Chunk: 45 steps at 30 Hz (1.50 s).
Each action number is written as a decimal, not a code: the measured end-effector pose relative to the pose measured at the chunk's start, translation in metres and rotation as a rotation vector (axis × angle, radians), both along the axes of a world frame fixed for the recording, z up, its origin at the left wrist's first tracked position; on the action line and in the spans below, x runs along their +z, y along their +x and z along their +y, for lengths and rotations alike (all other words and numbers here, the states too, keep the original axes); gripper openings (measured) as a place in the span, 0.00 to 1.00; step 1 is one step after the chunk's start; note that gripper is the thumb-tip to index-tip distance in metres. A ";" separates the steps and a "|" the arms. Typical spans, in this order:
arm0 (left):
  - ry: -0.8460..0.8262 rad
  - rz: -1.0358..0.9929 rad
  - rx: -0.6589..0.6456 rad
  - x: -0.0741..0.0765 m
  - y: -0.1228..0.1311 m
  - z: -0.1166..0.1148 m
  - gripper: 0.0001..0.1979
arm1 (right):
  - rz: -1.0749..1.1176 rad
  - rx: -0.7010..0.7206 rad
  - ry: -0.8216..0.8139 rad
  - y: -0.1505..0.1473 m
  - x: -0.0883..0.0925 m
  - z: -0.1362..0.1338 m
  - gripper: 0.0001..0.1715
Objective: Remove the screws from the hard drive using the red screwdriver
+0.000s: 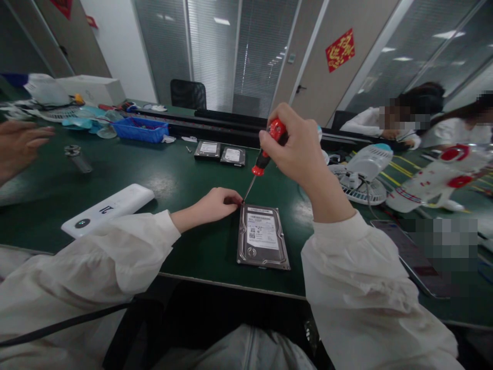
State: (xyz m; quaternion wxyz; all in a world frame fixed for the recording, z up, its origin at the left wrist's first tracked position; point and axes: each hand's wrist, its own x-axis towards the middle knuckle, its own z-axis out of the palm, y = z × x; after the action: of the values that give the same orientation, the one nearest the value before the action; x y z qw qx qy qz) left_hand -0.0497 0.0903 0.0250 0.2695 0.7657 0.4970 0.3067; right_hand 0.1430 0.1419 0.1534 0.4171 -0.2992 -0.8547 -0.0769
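A silver hard drive with a white label lies flat on the green table near its front edge. My right hand is closed round a red and black screwdriver, held slanted, its tip down at the drive's far left corner. My left hand rests on the table beside that corner, fingers curled and pinched at the screwdriver's tip; whatever they pinch is too small to see.
Two more hard drives lie farther back. A white power bank sits at the left, a blue tray behind it. A white fan and a white toy robot stand at right. Another person's hand reaches in at far left; two people sit at the back right.
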 end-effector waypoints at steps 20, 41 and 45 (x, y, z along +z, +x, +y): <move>-0.013 -0.014 0.001 -0.003 -0.001 0.002 0.14 | -0.034 0.020 -0.041 0.004 0.002 0.001 0.10; -0.039 -0.024 0.011 -0.004 -0.002 0.003 0.13 | -0.084 0.106 -0.085 0.004 0.005 -0.004 0.13; -0.025 -0.013 0.016 -0.003 -0.002 0.003 0.13 | -0.043 0.066 -0.050 0.003 0.005 -0.002 0.13</move>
State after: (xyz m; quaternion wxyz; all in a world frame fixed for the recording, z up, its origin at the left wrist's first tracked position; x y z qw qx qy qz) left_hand -0.0514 0.0931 0.0216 0.2799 0.7564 0.5050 0.3074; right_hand 0.1463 0.1395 0.1589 0.3934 -0.2792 -0.8746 -0.0480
